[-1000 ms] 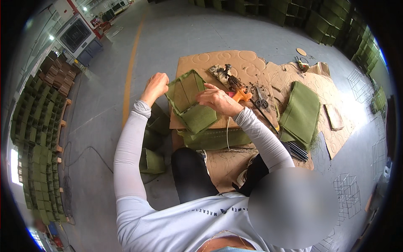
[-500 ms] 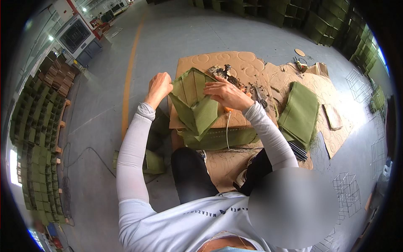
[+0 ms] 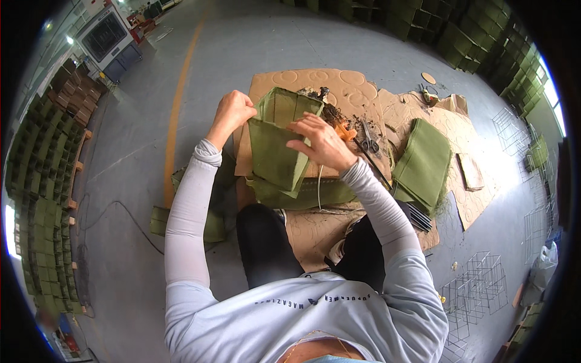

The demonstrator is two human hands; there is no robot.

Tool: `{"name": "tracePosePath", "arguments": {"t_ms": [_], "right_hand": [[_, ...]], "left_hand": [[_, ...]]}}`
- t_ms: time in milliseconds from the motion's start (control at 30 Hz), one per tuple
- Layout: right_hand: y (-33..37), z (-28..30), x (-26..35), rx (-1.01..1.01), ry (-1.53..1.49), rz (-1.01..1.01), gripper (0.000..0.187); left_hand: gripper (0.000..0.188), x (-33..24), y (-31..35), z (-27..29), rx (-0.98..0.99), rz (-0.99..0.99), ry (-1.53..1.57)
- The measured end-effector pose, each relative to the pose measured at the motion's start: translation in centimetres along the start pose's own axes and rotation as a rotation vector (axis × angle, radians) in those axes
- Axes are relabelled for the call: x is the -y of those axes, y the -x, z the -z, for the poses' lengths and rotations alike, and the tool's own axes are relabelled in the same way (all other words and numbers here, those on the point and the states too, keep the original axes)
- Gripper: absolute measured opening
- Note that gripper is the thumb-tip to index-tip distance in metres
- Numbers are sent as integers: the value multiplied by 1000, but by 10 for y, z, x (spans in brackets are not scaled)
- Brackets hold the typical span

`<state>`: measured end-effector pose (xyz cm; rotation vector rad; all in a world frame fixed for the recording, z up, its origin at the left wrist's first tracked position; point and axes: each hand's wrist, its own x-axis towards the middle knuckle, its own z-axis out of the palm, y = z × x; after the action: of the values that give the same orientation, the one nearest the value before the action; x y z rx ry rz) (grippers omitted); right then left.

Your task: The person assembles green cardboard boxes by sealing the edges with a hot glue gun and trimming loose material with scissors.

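Note:
A green fabric box [image 3: 275,154], open at the top, stands tilted on the cardboard-covered work surface [image 3: 339,81] in front of me. My left hand [image 3: 233,113] is closed in a pinch on the rim at its left corner. My right hand [image 3: 322,142] is over the box's right side, fingers and thumb apart; whether the fingertips touch the wall I cannot tell. Beside that hand lie an orange tool [image 3: 345,131], whose kind is partly hidden, and dark-handled scissors [image 3: 368,140]. Black charred-looking scraps [image 3: 331,114] are scattered behind them. A white cord [image 3: 319,187] hangs over the near edge.
To the right, a stack of green fabric sheets [image 3: 425,160] lies on floor cardboard [image 3: 478,196], with black rods [image 3: 419,216] nearby. Wire frames [image 3: 478,284] stand at the lower right. Stacked green boxes [image 3: 45,212] line the left, where a cable [image 3: 130,215] crosses the floor.
The box has turned, its near wall now facing me instead of a corner. My left hand stays on the rim; my right hand has come lower, its fingers more spread.

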<state>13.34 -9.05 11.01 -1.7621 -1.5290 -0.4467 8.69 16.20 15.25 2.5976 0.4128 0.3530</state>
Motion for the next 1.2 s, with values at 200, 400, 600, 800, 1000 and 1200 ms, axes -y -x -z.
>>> {"name": "tracePosePath", "arguments": {"t_ms": [200,400,600,800,1000,1200], "right_hand": [[5,-6,-16,-94,95,-135,15],[-8,6,-30,-4,-46,-193,17],[-22,21,-35,114,-158,-340,24],[34,4,-67,-334,-326,-624,37],[132,-77,-56,-380,-343,-925,47],[147,-93,-22,-449,-1006,-1360,58]], "left_hand": [[17,-30,15,0,-16,18,246],[17,-34,33,-24,-161,-763,51],[16,-40,20,-27,-38,-568,139],[18,-29,17,-40,-214,-461,115],[23,-6,11,-38,-224,-253,145],[40,-33,11,-29,-9,-65,-9]]}}
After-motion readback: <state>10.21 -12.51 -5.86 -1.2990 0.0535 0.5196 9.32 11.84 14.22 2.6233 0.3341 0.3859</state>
